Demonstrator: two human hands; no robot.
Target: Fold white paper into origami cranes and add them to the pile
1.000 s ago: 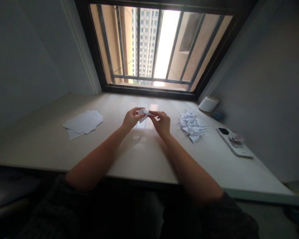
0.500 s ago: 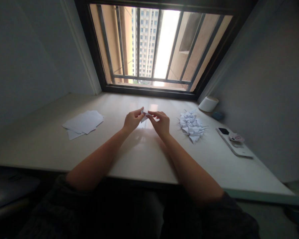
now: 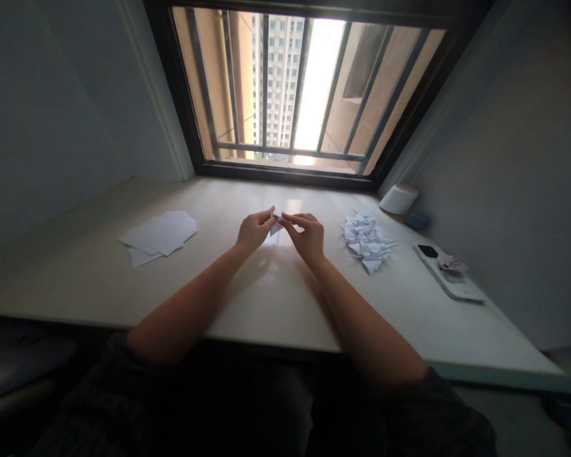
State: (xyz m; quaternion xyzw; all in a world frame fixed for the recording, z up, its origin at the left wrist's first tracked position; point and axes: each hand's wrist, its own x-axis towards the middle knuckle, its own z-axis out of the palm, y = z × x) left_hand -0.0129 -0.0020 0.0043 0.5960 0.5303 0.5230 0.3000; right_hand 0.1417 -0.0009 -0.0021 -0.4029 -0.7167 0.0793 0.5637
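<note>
A small folded white paper piece (image 3: pixel 276 223) is pinched between both my hands just above the pale desk (image 3: pixel 266 298). My left hand (image 3: pixel 254 230) grips its left side with thumb and fingers closed. From the right, my right hand (image 3: pixel 306 235) pinches the other side, fingers curled. Most of the paper is hidden by my fingers.
A loose stack of white paper sheets (image 3: pixel 159 235) lies at the left. To the right sits a pile of several folded paper pieces (image 3: pixel 367 241). Further right are a phone (image 3: pixel 447 271), a white cylinder (image 3: pixel 398 198) and a small blue object (image 3: pixel 416 221). A barred window (image 3: pixel 299 95) faces me.
The hands have drawn closer together and lowered slightly. The paper now shows less between the fingers.
</note>
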